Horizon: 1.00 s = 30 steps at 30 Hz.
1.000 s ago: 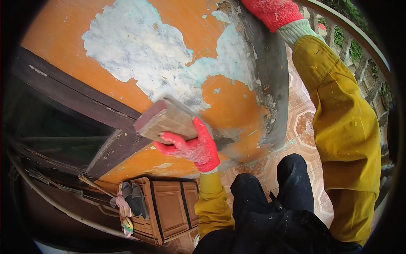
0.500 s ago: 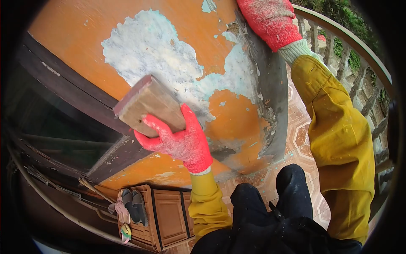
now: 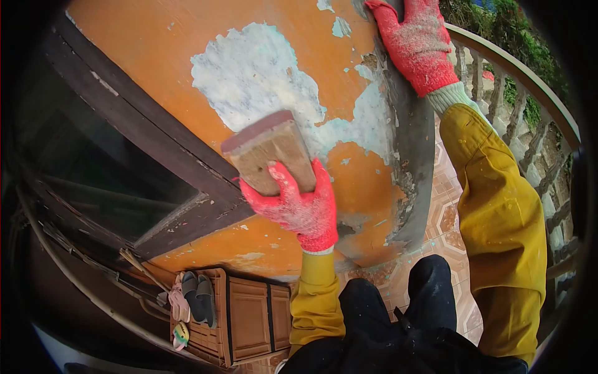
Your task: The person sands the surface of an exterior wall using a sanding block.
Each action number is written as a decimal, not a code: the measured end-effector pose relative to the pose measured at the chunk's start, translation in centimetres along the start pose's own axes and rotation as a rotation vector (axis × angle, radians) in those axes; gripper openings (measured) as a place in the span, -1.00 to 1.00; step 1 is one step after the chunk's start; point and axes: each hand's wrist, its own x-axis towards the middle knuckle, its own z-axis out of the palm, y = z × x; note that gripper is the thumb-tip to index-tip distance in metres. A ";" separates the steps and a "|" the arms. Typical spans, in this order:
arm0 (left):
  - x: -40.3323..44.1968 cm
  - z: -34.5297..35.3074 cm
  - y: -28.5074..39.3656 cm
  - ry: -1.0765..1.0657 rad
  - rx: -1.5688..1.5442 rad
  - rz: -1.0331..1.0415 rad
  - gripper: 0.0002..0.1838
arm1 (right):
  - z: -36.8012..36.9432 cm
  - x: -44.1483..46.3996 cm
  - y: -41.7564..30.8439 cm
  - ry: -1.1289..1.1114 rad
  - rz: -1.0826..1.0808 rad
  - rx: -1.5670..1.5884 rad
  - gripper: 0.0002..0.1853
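Note:
My left hand, in a dusty pink-red work glove, is closed around a sanding block. The worn, wood-coloured block has a reddish layer along its far edge. It lies against the orange painted wall, at the lower edge of a large white patch where paint has come off. My right hand, gloved alike, rests at the dark grey edge of the wall, upper right. Its thumb is spread from the other fingers, whose tips are cut off by the frame; it holds nothing visible.
A dark window frame borders the wall on the left. Below stands a brown cabinet with grey slippers and pink gloves on top. A curved balustrade railing runs along the right, above patterned floor tiles.
My left hand and the sanding block have moved right across the wall, and the block has turned slightly. The whole view has also shifted, showing more of my right hand, which stays at the wall's edge.

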 end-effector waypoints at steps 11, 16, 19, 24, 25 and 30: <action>0.6 -0.4 -0.4 -0.056 -0.020 -0.006 -0.11 | -0.3 0.4 -0.1 -0.053 0.026 0.019 -0.26; -5.7 -0.3 -0.6 -0.028 -0.018 -0.124 -0.06 | -1.6 -2.3 -0.7 -0.047 -0.127 -0.022 -0.19; -10.2 -1.3 -1.1 -0.064 -0.063 -0.186 -0.07 | -6.1 -12.1 -2.6 -0.336 -0.260 0.136 -0.07; 0.8 -1.4 -0.5 -0.010 -0.045 -0.196 -0.11 | -9.3 -22.8 -7.1 -0.715 -0.304 0.292 0.01; 2.4 -1.7 -0.1 -0.040 -0.088 -0.293 -0.16 | -9.0 -22.9 -8.3 -0.713 -0.249 0.275 -0.05; -3.1 -4.7 -1.9 -0.265 -0.310 -0.342 -0.34 | -5.7 -25.8 -12.3 -0.617 -0.278 0.129 -0.35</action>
